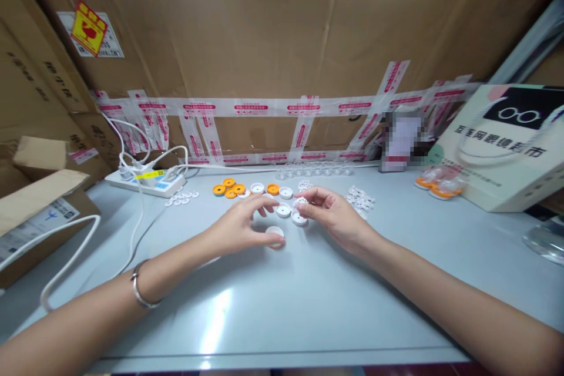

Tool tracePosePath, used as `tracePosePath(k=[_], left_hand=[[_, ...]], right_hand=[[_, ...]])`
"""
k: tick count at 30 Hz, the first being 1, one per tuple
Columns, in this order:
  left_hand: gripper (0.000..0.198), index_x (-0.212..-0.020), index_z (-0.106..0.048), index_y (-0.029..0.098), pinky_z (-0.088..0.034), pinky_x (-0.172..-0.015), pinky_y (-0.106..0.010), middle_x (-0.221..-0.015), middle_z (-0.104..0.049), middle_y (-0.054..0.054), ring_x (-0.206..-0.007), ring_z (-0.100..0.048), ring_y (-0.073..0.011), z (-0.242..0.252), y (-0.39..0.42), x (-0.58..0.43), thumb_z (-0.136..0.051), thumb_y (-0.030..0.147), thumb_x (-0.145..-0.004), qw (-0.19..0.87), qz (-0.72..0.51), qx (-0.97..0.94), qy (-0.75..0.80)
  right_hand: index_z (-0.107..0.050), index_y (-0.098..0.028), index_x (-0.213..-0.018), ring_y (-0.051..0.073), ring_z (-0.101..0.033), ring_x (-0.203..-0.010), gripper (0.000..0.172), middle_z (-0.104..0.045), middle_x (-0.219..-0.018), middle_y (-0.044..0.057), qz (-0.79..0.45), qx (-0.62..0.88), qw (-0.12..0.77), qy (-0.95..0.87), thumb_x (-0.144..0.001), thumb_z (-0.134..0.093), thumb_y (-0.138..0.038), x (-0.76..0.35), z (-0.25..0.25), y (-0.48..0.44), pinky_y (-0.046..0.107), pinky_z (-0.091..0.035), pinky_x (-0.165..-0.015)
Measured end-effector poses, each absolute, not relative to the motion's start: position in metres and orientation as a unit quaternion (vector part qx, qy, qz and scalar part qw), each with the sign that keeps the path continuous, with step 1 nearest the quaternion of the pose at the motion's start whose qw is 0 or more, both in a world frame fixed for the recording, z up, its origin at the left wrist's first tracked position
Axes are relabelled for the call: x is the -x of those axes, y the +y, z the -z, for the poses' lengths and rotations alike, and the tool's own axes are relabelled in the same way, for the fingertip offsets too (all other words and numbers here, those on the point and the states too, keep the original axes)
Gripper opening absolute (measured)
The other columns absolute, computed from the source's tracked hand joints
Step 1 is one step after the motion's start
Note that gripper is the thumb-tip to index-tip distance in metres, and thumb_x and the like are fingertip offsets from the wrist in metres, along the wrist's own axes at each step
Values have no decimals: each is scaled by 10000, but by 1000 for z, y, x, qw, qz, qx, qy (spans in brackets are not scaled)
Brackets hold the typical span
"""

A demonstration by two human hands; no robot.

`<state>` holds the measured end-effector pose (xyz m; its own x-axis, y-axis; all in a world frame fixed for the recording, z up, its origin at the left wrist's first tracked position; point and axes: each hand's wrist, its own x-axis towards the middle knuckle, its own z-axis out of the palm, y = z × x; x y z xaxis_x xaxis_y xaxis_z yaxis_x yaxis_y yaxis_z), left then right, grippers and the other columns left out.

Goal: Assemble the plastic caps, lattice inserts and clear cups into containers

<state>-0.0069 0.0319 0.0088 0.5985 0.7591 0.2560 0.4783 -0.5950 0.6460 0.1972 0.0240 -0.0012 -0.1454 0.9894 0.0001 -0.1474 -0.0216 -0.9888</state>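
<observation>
My left hand [240, 226] rests on the pale grey table [273, 305], thumb and fingers curled around a small white round cap [275, 232] that lies on the surface. My right hand [330, 211] is just to its right, fingers pinched on a small white lacy disc [301, 201] above another white cap [299, 218]. A third white cap [283, 210] lies between the hands. Behind them sit several orange rings [229, 188] and more white caps [286, 192]. A silver bracelet [140, 289] circles my left wrist.
A white power strip [147, 182] with cables lies at the back left beside cardboard boxes [39, 211]. A row of clear small cups [312, 169] lines the taped cardboard wall. White lacy discs [359, 198] and a printed bag [497, 147] stand to the right.
</observation>
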Motion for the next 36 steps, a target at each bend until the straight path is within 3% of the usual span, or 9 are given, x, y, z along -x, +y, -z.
tracePosePath(k=[3, 7, 9, 16, 36], left_hand=[[577, -1071, -544, 179, -449, -685, -294, -982, -608, -67, -822, -573, -203, -7, 31, 9, -743, 420, -585, 263, -180, -858, 403], [281, -851, -575, 166, -412, -620, -261, -816, -608, -29, -732, -555, -178, 5, 29, 2, -678, 338, -654, 247, -176, -855, 420], [200, -809, -575, 170, -397, -596, -246, -772, -596, -15, -697, -543, -161, 11, 29, -3, -637, 317, -688, 247, -206, -847, 423], [280, -921, -578, 167, -439, -650, -253, -836, -624, -23, -734, -570, -160, 23, 29, -8, -647, 312, -691, 290, -259, -817, 425], [283, -933, -601, 156, -431, -663, -243, -853, -632, -25, -748, -568, -156, 25, 29, -8, -664, 286, -690, 320, -270, -805, 420]], right_hand=[[-681, -179, -883, 103, -556, -620, 356, -643, -683, -18, -553, 450, 497, -494, -589, -753, -367, -200, 8, 28, 284, -438, -673], [-693, -209, -953, 152, -617, -782, 339, -702, -923, 30, -538, 452, 465, -539, -650, -702, -361, -192, 14, 23, 342, -453, -804], [-704, -214, -915, 184, -627, -857, 276, -706, -951, 37, -505, 457, 442, -583, -666, -682, -332, -188, 15, 20, 364, -448, -841], [-680, -207, -871, 177, -617, -797, 189, -704, -840, 20, -375, 484, 410, -675, -699, -637, -272, -184, 17, 18, 326, -453, -747], [-690, -211, -810, 157, -630, -801, 101, -719, -844, 2, -370, 448, 385, -717, -742, -617, -230, -185, 19, 16, 287, -453, -750]])
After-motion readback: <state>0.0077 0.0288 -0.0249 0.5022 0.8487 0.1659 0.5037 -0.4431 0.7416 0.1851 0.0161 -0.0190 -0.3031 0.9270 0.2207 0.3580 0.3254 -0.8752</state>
